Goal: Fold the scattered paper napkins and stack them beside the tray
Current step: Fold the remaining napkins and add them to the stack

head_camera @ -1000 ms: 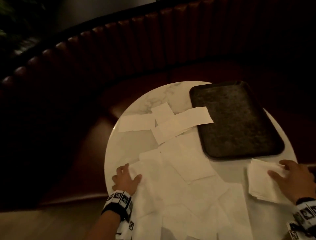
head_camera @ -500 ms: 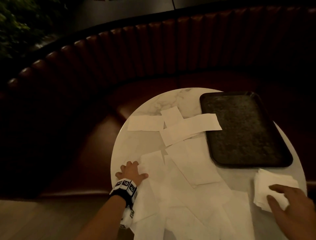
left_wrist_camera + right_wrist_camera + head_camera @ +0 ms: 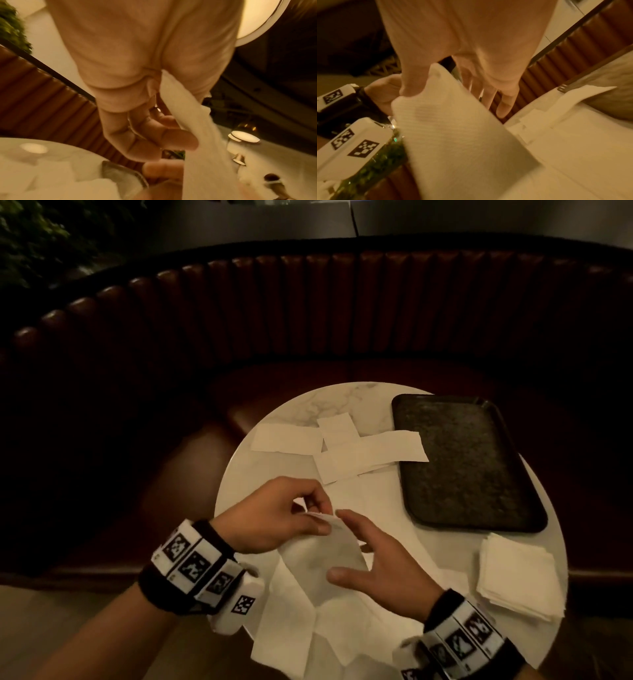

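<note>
My left hand [image 3: 322, 518] pinches the top edge of a white paper napkin [image 3: 325, 559] and holds it up above the table, so it hangs down; the left wrist view shows the napkin [image 3: 197, 135] running from between finger and thumb. My right hand [image 3: 335, 542] is beside it with fingers spread and straight, and its thumb [image 3: 410, 86] touches the napkin [image 3: 462, 135]. A stack of folded napkins [image 3: 517, 577] lies near the front of the dark tray [image 3: 462, 460]. Several unfolded napkins [image 3: 370, 453] lie scattered behind and others [image 3: 291, 638] lie below my hands.
The round white marble table [image 3: 236, 474] is small, and its edge is close to my left wrist. A curved brown padded bench [image 3: 342, 313] wraps around the far side. The tray fills the table's right half.
My left hand has lifted a napkin off the table's left side. My right hand has left the folded stack and moved left to the raised napkin.
</note>
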Available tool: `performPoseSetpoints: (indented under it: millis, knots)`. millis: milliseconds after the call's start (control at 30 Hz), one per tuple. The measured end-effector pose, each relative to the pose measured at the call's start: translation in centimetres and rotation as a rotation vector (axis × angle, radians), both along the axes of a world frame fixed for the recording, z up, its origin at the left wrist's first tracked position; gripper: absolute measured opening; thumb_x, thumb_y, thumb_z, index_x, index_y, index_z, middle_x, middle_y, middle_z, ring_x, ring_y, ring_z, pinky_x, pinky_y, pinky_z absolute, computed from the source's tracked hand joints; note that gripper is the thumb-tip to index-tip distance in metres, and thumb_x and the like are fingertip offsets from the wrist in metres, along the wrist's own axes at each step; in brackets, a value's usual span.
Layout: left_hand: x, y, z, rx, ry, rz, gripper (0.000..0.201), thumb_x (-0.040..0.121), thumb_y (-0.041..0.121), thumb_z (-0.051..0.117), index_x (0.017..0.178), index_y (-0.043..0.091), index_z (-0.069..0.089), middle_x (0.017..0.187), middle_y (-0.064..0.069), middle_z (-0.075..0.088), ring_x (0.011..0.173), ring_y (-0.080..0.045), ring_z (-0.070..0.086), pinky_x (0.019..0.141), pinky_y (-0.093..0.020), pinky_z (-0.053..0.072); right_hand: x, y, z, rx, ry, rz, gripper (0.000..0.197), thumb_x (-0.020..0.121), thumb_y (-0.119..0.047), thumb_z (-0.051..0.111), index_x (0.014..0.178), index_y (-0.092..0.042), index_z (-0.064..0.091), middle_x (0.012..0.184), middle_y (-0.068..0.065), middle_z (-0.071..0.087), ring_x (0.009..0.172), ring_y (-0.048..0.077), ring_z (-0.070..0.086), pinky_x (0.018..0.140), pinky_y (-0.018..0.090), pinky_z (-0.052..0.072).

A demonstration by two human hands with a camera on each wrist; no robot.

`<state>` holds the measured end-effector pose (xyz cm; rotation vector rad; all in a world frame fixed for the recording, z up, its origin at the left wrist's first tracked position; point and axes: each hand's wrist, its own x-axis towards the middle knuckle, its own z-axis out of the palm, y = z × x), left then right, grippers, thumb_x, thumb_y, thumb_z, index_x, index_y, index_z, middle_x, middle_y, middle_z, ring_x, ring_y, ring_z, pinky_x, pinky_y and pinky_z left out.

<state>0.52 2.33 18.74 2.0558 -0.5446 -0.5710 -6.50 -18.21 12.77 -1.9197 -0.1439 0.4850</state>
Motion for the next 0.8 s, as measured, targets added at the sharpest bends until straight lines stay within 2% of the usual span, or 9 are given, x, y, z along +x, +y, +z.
performPoseSetpoints:
  millis: [67, 167, 267, 333, 367, 500, 567, 667, 800]
  knots:
    - [0.1, 0.0, 2.3, -0.038, -0.009, -0.065, 0.017, 0.082, 0.017, 0.077, 0.095, 0.011, 0.068, 0.095, -0.005, 0.069, 0.088, -0.017, 0.066, 0.078, -0.029, 0.057, 0.3, 0.4, 1.6, 0.069, 0.046, 0.010, 0.042, 0.075, -0.040, 0.076, 0.115, -0.032, 0.065, 0.109, -0.010, 0.071, 0.099, 0.007, 0.066, 0.090, 0.036, 0.054]
    - [0.5, 0.6, 3.1, -0.142, -0.041, 0.029, 0.022, 0.087, 0.022, 0.069, 0.102, 0.007, 0.065, 0.095, -0.007, 0.067, 0.084, -0.013, 0.065, 0.072, -0.024, 0.056, -0.2, 0.2, 3.3, 0.193, 0.079, -0.079, 0.014, 0.084, -0.021, 0.072, 0.096, -0.012, 0.074, 0.095, 0.004, 0.076, 0.087, 0.018, 0.072, 0.081, 0.040, 0.057]
    - [-1.2, 0.6, 1.5, -0.375, 0.196, 0.319, 0.025, 0.095, 0.033, 0.056, 0.102, 0.010, 0.064, 0.091, -0.006, 0.065, 0.077, -0.016, 0.064, 0.066, -0.030, 0.056, -1.3, -0.1, 4.3, 0.392, 0.143, -0.226, 0.015, 0.085, -0.014, 0.067, 0.096, -0.008, 0.074, 0.099, 0.011, 0.075, 0.091, 0.029, 0.071, 0.082, 0.043, 0.057]
    - [-3.1, 0.0, -0.2, -0.513, 0.429, 0.372, 0.023, 0.099, 0.033, 0.052, 0.097, 0.016, 0.067, 0.090, -0.009, 0.068, 0.074, -0.022, 0.066, 0.066, -0.036, 0.056, -1.9, -0.4, 4.4, 0.488, 0.194, -0.330, 0.017, 0.085, -0.013, 0.065, 0.099, -0.006, 0.074, 0.102, 0.015, 0.074, 0.094, 0.034, 0.070, 0.084, 0.046, 0.057]
    - [-4.2, -0.5, -0.9, -0.543, 0.468, 0.354, 0.022, 0.097, 0.033, 0.055, 0.097, 0.015, 0.067, 0.089, -0.008, 0.068, 0.074, -0.022, 0.066, 0.065, -0.035, 0.056, -2.2, -0.5, 4.4, 0.519, 0.211, -0.365, 0.019, 0.086, -0.013, 0.064, 0.101, -0.006, 0.073, 0.104, 0.017, 0.073, 0.095, 0.035, 0.070, 0.085, 0.047, 0.057]
    - [-7.5, -3.2, -2.7, -0.581, 0.299, 0.374, 0.027, 0.088, 0.019, 0.071, 0.105, 0.000, 0.063, 0.094, -0.009, 0.074, 0.082, -0.023, 0.071, 0.069, -0.029, 0.056, -3.2, -0.9, 4.7, 0.538, 0.204, -0.411, 0.024, 0.089, -0.012, 0.062, 0.112, -0.008, 0.068, 0.108, 0.013, 0.073, 0.099, 0.032, 0.070, 0.087, 0.046, 0.056]
    - [-8.0, -3.9, -2.8, -0.591, 0.239, 0.404, 0.022, 0.085, 0.017, 0.067, 0.101, 0.001, 0.065, 0.098, -0.013, 0.074, 0.089, -0.028, 0.072, 0.075, -0.034, 0.058, -3.5, -1.3, 4.9, 0.514, 0.181, -0.436, 0.025, 0.088, -0.011, 0.062, 0.113, -0.011, 0.067, 0.107, 0.008, 0.074, 0.097, 0.027, 0.071, 0.086, 0.043, 0.057]
    - [-8.0, -3.8, -2.4, -0.561, 0.175, 0.409, 0.018, 0.087, 0.016, 0.066, 0.098, 0.001, 0.065, 0.097, -0.016, 0.073, 0.087, -0.028, 0.072, 0.079, -0.039, 0.059, -3.7, -2.2, 5.1, 0.515, 0.164, -0.449, 0.025, 0.090, -0.005, 0.057, 0.112, -0.014, 0.066, 0.104, 0.005, 0.075, 0.096, 0.024, 0.072, 0.079, 0.038, 0.059]
    - [-8.0, -3.1, -1.6, -0.563, 0.150, 0.394, 0.019, 0.088, 0.015, 0.071, 0.099, 0.002, 0.063, 0.101, -0.019, 0.069, 0.087, -0.035, 0.071, 0.083, -0.049, 0.056, -3.6, -3.1, 5.5, 0.537, 0.178, -0.423, 0.028, 0.089, 0.003, 0.055, 0.113, -0.008, 0.066, 0.105, 0.010, 0.074, 0.097, 0.027, 0.071, 0.074, 0.033, 0.058]
